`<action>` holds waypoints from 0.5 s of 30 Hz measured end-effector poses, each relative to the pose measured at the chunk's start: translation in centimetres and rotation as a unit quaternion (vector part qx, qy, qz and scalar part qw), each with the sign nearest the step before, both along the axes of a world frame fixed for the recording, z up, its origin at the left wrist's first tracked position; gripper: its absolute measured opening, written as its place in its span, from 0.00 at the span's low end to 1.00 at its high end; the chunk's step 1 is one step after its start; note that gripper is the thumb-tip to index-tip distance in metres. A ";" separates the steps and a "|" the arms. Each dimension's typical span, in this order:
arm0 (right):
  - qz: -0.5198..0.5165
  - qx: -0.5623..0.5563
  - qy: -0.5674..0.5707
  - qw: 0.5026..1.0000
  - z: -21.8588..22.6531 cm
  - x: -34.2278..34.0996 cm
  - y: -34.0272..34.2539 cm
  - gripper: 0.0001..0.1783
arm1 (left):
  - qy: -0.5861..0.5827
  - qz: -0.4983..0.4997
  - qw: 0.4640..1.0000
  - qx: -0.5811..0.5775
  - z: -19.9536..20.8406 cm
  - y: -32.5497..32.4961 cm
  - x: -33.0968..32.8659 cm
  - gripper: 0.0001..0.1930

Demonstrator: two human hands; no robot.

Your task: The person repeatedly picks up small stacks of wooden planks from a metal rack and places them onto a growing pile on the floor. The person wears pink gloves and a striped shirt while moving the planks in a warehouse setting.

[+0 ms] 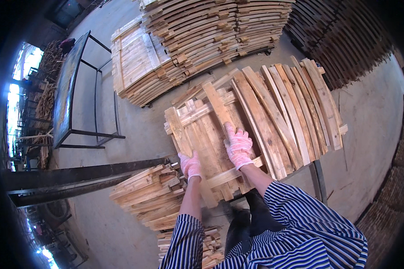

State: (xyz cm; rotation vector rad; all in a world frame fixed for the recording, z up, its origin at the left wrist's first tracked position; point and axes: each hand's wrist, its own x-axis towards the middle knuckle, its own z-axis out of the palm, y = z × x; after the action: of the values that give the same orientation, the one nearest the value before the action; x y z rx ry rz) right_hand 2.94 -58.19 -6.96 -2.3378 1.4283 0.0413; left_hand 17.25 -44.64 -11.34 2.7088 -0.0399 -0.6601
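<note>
Both hands wear pink-and-white knit gloves. My left hand (191, 166) is closed around the near part of a short wooden plank (178, 130) at the left edge of the slatted work. My right hand (239, 145) grips a second plank (217, 102), its index finger lying along the wood. Beneath them is a slatted wooden panel (204, 134) with crosspieces at its far and near ends. Right of my right hand, a row of loose long planks (287, 112) lies side by side, some askew. How the gripped planks rest on the crosspieces is partly hidden.
Tall stacks of slatted panels (197, 33) stand beyond, with darker stacks (336, 40) at the far right. A black metal-framed table (72, 85) is at left. A dark steel beam (85, 175) juts in beside a pile of short boards (150, 193).
</note>
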 end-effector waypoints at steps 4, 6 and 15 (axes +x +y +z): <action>0.003 -0.021 -0.046 0.999 -0.9 0.5 1.4 0.38 | 0.020 0.015 0.999 -0.024 0.1 0.9 0.6 0.50; 0.013 -0.024 -0.084 0.996 -1.3 1.1 2.9 0.36 | 0.018 0.041 0.996 -0.075 -0.6 1.4 0.8 0.48; 0.123 0.095 -0.155 0.976 -3.3 3.2 7.4 0.40 | -0.023 0.018 0.982 -0.188 -2.9 2.7 0.8 0.45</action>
State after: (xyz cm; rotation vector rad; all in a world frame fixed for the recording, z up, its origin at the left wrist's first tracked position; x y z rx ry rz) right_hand 6.19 -50.76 -10.22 -2.2315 0.9413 -0.1089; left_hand 18.04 -41.99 -14.21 2.3534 -0.1144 -0.5198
